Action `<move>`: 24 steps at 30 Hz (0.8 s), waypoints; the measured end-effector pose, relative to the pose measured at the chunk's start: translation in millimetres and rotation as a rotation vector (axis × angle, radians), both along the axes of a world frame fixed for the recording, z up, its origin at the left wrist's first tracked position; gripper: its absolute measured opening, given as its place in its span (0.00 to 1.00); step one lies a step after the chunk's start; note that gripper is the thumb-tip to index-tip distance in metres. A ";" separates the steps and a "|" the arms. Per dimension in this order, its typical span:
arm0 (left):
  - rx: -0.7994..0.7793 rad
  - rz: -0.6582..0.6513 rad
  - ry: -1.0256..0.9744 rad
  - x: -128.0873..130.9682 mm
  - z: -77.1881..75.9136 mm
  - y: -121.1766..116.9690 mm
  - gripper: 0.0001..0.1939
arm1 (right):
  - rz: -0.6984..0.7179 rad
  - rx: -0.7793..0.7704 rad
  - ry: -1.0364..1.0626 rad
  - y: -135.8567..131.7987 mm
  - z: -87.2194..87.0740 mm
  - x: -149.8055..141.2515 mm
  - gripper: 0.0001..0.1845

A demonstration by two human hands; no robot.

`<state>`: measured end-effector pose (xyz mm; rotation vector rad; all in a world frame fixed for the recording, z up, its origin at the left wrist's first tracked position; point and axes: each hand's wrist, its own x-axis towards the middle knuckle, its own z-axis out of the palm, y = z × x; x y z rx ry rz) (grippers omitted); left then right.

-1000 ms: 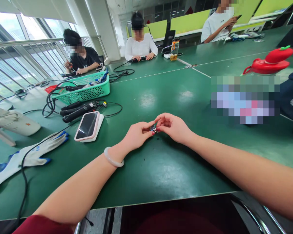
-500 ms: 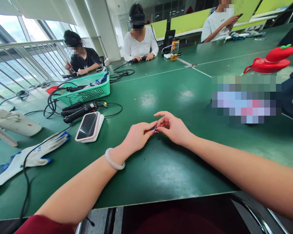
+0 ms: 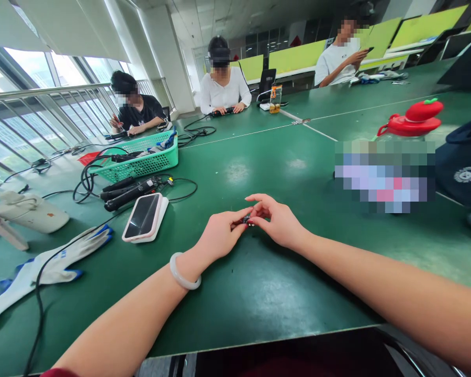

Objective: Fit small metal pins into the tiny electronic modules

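Note:
My left hand (image 3: pixel 220 234) and my right hand (image 3: pixel 278 222) meet fingertip to fingertip just above the green table (image 3: pixel 259 293). Between them they pinch a tiny dark part with metal bits (image 3: pixel 246 219); most of it is hidden by the fingers. My left wrist carries a pale bangle (image 3: pixel 182 272). The right index finger sticks out above the pinch.
A phone on a white pad (image 3: pixel 143 217) lies left of my hands, with black tools and cables (image 3: pixel 129 189), a green basket (image 3: pixel 139 157) and work gloves (image 3: pixel 47 259) further left. A red-lidded bottle (image 3: pixel 412 118) and dark bag (image 3: pixel 461 162) stand right. Three people sit at the far side.
My hands stay pinched on the small part with barely any motion. The camera has tilted up a little, so the whole scene sits lower in view.

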<state>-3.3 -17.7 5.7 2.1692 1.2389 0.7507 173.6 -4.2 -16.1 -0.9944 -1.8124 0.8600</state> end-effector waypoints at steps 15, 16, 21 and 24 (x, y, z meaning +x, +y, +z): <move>-0.431 0.028 -0.391 0.6 -4.9 9.1 0.26 | 0.023 0.242 -0.261 -3.8 2.6 0.2 0.22; -0.443 0.024 -0.397 0.5 -5.2 9.4 0.26 | 0.024 0.246 -0.260 -3.8 2.4 0.2 0.22; -0.476 -0.047 -0.434 -1.0 -6.9 10.3 0.28 | 0.001 0.215 -0.215 -3.9 4.1 1.8 0.21; -0.429 -0.059 -0.420 -1.2 -8.3 10.3 0.27 | -0.007 0.189 -0.180 -3.1 4.7 3.0 0.21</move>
